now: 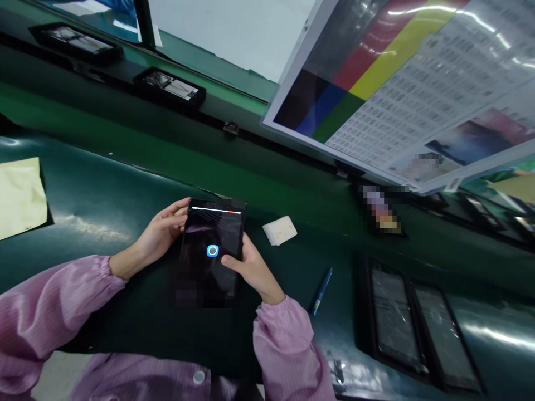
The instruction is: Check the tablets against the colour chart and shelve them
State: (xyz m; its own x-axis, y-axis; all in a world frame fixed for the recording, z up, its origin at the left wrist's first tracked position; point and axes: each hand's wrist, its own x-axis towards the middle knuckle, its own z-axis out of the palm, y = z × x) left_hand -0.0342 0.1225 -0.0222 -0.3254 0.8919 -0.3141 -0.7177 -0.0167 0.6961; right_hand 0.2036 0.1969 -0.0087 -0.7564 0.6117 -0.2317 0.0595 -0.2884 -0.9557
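A black tablet (214,231) is in front of me, its dark screen showing a blue and white round icon in the middle and a thin bright bar along the top. My left hand (165,231) grips its upper left edge, the fingertips partly hidden at the side. On the right edge, my right hand (253,267) holds the tablet, its thumb lying over the screen and the other fingers hidden behind. To the right of the tablet lies a small whitish block or folded pad (281,230). A blue pen (322,291) rests on the dark green table beyond my right wrist.
Two dark framed devices (395,312) lie at the right. A yellow cloth or paper (20,197) is at the far left. Other devices (171,86) stand along the back ledge. A large sheet with colour bars (376,72) overhangs the upper right.
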